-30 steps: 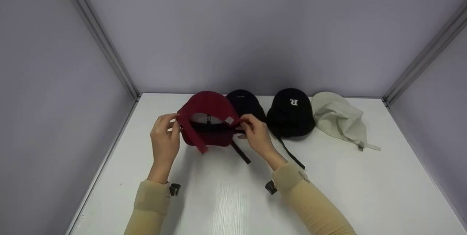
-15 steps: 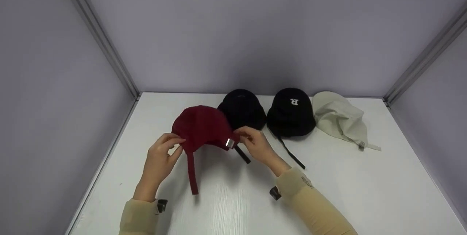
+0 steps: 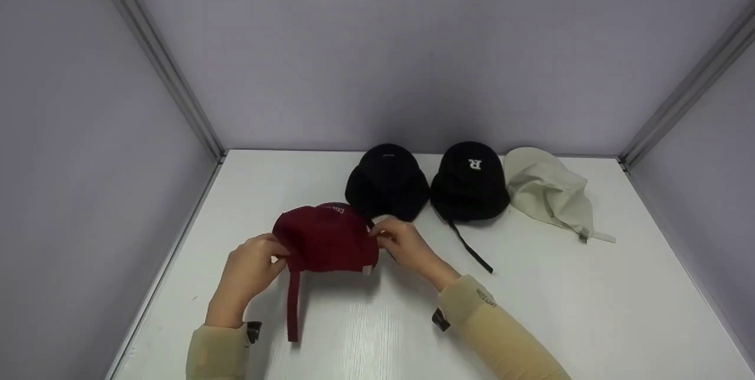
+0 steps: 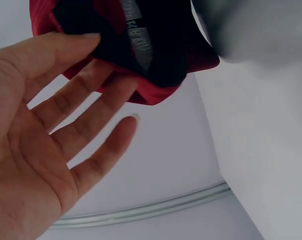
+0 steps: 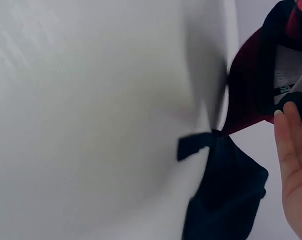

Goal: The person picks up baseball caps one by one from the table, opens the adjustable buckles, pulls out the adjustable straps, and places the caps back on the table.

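Note:
A red baseball cap (image 3: 324,238) is held between both hands, its crown toward me and a long red strap (image 3: 293,306) hanging from its left side. My left hand (image 3: 250,268) pinches the cap's left edge; in the left wrist view its thumb lies against the dark inner band of the cap (image 4: 158,95), with other fingers behind the edge. My right hand (image 3: 410,244) pinches the right edge near a small metal buckle (image 3: 367,269). The right wrist view shows part of that hand (image 5: 295,175) at the rim, beside the cap's pale lining.
Behind the red cap lies a black cap (image 3: 386,182). To its right are a black cap with a white R (image 3: 470,185), its strap trailing forward, and a crumpled off-white cap (image 3: 548,191). Grey panels (image 3: 377,61) enclose the white table (image 3: 365,333).
Both hands have brought the red cap nearer and slightly left, away from the black cap. Its back opening has tipped down, so the crown now faces up and the strap hangs lower.

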Tool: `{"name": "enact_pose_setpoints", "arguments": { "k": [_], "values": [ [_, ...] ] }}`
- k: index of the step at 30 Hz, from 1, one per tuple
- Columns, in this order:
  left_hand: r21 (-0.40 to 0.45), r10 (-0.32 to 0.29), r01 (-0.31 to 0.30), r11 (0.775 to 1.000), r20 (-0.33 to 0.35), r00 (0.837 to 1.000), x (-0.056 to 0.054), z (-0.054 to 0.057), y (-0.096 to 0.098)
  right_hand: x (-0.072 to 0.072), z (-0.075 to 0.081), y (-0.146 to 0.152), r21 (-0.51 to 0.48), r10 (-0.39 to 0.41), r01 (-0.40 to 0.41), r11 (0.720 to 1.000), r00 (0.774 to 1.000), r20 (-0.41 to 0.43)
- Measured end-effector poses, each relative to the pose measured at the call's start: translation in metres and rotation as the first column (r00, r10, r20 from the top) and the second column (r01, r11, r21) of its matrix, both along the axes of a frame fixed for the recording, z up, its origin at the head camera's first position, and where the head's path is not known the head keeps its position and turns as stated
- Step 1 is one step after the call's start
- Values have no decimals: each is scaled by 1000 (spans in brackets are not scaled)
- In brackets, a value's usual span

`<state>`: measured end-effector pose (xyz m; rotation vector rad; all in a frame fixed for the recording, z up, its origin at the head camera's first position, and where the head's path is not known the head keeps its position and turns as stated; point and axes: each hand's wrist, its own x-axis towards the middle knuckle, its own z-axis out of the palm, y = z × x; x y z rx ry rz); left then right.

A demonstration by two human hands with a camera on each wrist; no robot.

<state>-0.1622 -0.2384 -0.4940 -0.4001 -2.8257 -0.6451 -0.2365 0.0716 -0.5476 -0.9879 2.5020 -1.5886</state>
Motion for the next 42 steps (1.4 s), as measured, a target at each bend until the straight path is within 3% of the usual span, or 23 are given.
{"name": "enact_pose_setpoints", "arguments": {
  "k": [9, 15, 19, 23, 31, 39, 42],
  "values": [
    [-81, 114, -109, 991, 51, 992, -8, -13, -14, 2, -9, -25, 214, 46, -44, 976, 999, -3],
    [-81, 129, -120, 989, 113, 985, -14, -27, -18, 1, -9, -34, 424, 52, -71, 903, 997, 57],
    [-58, 141, -133, 989, 160, 977, -15, -29, -13, 3, -10, -36, 485, 58, -100, 869, 993, 101],
    [-45, 162, -158, 986, 114, 980, -12, -28, -4, 8, -9, -37, 461, 58, -101, 882, 993, 105],
    [0, 191, -192, 981, -90, 977, -1, -31, 16, 22, -4, -42, 416, 120, -146, 898, 989, 88],
    [6, 197, -197, 980, -75, 978, 1, -39, 36, 32, -7, -48, 426, 124, -189, 885, 977, 176],
    [4, 207, -208, 978, -102, 973, 1, -43, 39, 33, -8, -49, 428, 138, -206, 880, 973, 185]
  ]
}}
